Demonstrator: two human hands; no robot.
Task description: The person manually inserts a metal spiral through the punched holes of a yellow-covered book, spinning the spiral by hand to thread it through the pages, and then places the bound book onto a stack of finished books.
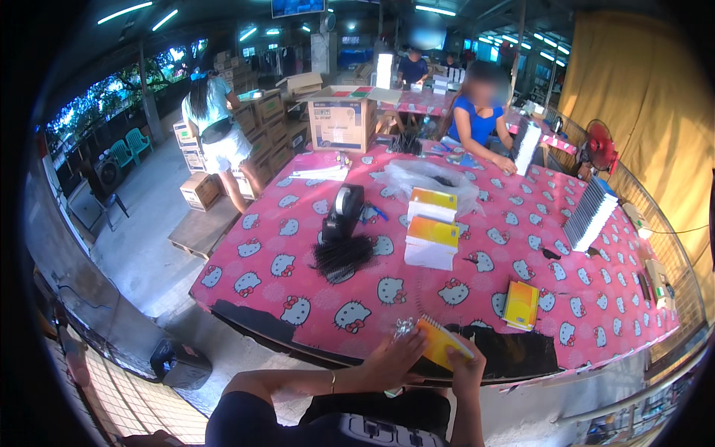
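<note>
A yellow spiral notebook [441,344] is held tilted at the table's near edge. My right hand [468,366] grips its right end, thumb on the cover. My left hand [396,353] is closed along its left, bound edge; some fingers are hidden. A small shiny silvery thing [404,326], too small to name, shows just past the left fingers. To the right lies a small pile of finished-looking yellow notebooks [521,305]. Farther ahead stand two stacks of yellow-covered paper blocks [432,242]. A bundle of black binding coils [342,257] lies to the left.
A black tape dispenser [344,211] and blue-handled pliers [378,213] lie behind the coils. A carton [341,123] stands at the back, and a leaning notebook stack [590,214] at right. Across the pink table [462,290], a person in blue [477,123] handles another stack. Another person [212,119] stands by cartons.
</note>
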